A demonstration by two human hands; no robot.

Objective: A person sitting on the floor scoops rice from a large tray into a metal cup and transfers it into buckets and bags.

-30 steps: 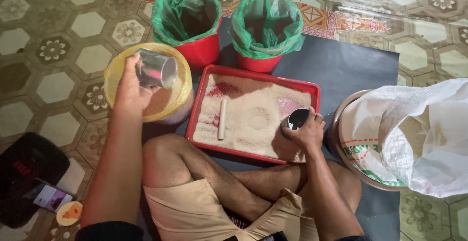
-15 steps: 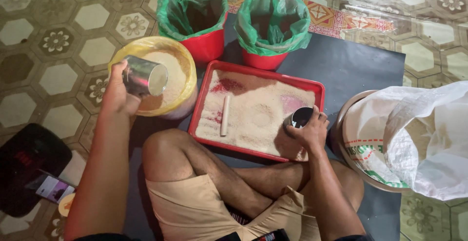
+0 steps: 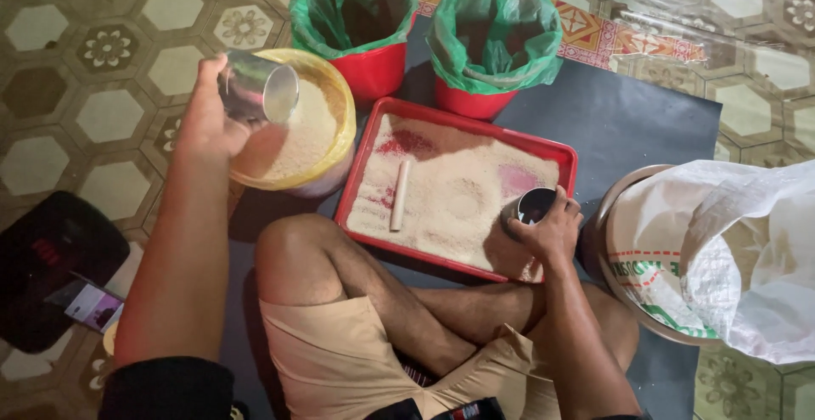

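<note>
My left hand [image 3: 212,118] grips a shiny metal cup [image 3: 257,90], tipped on its side over a yellow bowl [image 3: 333,101] that holds pale grain. My right hand [image 3: 550,229] is closed around a second, dark metal cup [image 3: 533,206] standing in the right part of a red tray [image 3: 458,121]. The tray is covered with a thin layer of the same grain, and a short wooden stick [image 3: 399,194] lies in it near the left side. I sit cross-legged on a dark mat [image 3: 628,123] with my knees just below the tray.
Two red buckets lined with green plastic bags [image 3: 355,12] [image 3: 492,33] stand behind the tray. A round basin with a white woven sack [image 3: 722,250] sits at the right. A black bag [image 3: 47,259] and a phone [image 3: 89,303] lie on the tiled floor at the left.
My left hand has tilted the metal cup further over the yellow bowl. My right hand stays on the dark cup in the tray.
</note>
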